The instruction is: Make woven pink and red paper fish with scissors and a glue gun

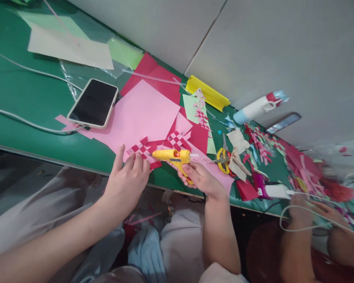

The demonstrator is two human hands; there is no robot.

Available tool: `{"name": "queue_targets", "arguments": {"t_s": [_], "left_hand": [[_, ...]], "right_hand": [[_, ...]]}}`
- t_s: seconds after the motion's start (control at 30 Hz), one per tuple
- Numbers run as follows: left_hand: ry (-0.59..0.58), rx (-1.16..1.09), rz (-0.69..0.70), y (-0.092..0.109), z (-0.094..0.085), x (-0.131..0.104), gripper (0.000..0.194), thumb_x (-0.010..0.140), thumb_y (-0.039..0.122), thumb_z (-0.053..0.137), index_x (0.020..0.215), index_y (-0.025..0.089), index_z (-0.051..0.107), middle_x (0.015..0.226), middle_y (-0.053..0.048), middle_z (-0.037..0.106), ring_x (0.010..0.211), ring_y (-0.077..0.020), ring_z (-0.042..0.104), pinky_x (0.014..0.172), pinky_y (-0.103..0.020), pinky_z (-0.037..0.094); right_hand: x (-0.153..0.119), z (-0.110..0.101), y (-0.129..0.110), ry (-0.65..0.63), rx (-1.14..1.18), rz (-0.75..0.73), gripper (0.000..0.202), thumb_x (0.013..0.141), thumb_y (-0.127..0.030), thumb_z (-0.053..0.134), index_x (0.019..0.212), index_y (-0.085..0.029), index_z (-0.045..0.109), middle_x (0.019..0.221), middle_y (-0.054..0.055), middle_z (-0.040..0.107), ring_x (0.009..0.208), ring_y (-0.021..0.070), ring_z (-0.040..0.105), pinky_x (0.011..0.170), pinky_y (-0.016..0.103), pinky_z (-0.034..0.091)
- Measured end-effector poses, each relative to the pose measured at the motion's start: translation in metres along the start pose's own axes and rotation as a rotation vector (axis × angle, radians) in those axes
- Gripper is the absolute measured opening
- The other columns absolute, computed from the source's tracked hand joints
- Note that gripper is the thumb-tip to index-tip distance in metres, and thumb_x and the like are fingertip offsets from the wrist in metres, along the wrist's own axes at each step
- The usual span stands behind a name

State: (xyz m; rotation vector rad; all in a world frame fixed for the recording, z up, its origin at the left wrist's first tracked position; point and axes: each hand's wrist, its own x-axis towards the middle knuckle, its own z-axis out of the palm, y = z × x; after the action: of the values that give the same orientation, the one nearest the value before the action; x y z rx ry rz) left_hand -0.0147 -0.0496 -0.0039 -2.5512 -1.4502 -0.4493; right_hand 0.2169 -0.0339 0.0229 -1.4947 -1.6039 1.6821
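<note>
I could pass over the table (29,96) between two white cables (44,73). Right of the glue gun (171,155), scissors (223,160) obstruct me.

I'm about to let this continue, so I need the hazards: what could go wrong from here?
The glue gun in the right grip has its nozzle close to the left grip; if hot, it might burn the fingers.
Glue could drip onto the red-and-pink woven paper by the left grip and mark it.
That paper lies near the front edge of the green table, so a knock might send it off.
</note>
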Motion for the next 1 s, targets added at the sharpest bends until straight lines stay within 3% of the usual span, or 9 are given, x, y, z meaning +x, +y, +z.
{"name": "queue_targets", "arguments": {"t_s": [0.27,0.5,1.0], "left_hand": [[-0.018,-0.088,-0.033,0.0003,-0.0019,0.0012,0.033,0.084,0.003,0.036,0.097,0.008,0.066,0.107,-0.021,0.070,0.097,-0.0288,0.068,0.111,-0.061,0.035],[-0.026,0.008,0.000,0.0011,-0.0019,0.0012,0.032,0.084,0.003,0.038,0.097,0.006,0.066,0.107,-0.023,0.070,0.097,-0.0296,0.069,0.110,-0.060,0.037],[-0.001,-0.021,-0.004,0.0006,-0.0008,0.0002,0.033,0.086,0.004,0.035,0.095,0.008,0.066,0.109,-0.021,0.070,0.096,-0.0287,0.069,0.109,-0.060,0.038]], "right_hand": [[-0.0001,0.0002,-0.0023,0.000,-0.016,0.000,0.052,0.087,-0.068,0.046,0.074,-0.018,0.045,0.065,-0.002,0.046,0.050,0.0073,0.042,0.043,0.020,0.034],[-0.0001,-0.0005,-0.0009,-0.004,-0.033,-0.011,0.052,0.088,-0.068,0.045,0.074,-0.018,0.045,0.065,-0.002,0.046,0.051,0.0074,0.043,0.044,0.020,0.035],[-0.0004,-0.0005,0.0000,-0.009,-0.047,-0.018,0.051,0.089,-0.067,0.045,0.073,-0.018,0.046,0.065,-0.002,0.046,0.052,0.0076,0.043,0.044,0.020,0.035]]}}
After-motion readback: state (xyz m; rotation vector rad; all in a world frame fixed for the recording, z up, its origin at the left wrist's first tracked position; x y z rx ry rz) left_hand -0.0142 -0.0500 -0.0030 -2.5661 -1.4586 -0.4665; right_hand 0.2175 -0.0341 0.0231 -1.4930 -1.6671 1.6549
